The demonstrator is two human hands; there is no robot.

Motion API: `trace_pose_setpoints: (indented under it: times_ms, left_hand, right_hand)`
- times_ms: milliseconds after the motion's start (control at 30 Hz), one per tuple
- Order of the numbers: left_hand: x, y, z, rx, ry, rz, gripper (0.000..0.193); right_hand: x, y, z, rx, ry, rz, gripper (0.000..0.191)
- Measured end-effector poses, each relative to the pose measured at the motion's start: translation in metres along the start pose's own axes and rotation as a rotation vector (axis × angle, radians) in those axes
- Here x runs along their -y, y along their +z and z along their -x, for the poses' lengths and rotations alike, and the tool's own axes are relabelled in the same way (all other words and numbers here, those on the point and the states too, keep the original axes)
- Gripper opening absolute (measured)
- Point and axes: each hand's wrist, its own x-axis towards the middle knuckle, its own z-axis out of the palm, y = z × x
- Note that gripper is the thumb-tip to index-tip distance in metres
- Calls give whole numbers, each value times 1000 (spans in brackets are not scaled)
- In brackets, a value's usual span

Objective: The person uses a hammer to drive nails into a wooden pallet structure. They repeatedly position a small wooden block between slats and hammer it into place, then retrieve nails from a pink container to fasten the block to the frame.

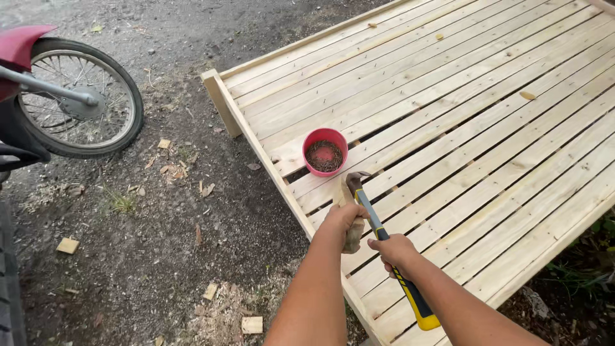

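Head view: I am gripping the claw hammer [384,240] mid-handle in my closed right hand [395,251], its heavy steel head over the slatted frame's edge, while my left hand [343,218] is pinching a stiff wood block [353,236] there.

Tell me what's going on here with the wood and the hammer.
A person is at work on a slatted wooden platform lying on the ground outdoors. The right hand grips a claw hammer with its head near the platform's edge. The left hand holds a small piece of wood against the slats there. A red bowl of nails sits just beyond. A motorbike wheel stands on the dirt to the left.
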Motion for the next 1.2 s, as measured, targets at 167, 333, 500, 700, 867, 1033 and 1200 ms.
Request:
trace_pose_setpoints:
  times_ms: [167, 333, 500, 700, 867, 1033, 1200]
  left_hand:
    - [-11, -44, -9, 75, 81, -175, 65]
    - [-27, -70, -17, 124, 88, -325, 61]
    - [-46, -69, -19, 116, 39, -335, 60]
    - [-58, -43, -38, 118, 30, -404, 54]
    - [-78, -12, -76, 156, -45, -498, 33]
    - [-92, 7, -112, 165, -147, -429, 27]
    - [-88, 6, -143, 186, -236, -466, 23]
  right_hand:
    - [5, 58, 13, 13, 69, -189, 39]
    - [21, 80, 17, -32, 78, -198, 46]
    - [37, 79, 15, -77, 78, -198, 45]
    - [44, 69, 0, -88, 116, -318, 44]
    - [60, 43, -32, -70, 158, -272, 51]
    - [70, 28, -65, -57, 290, -289, 49]
    - [74, 33, -84, -7, 350, -326, 49]
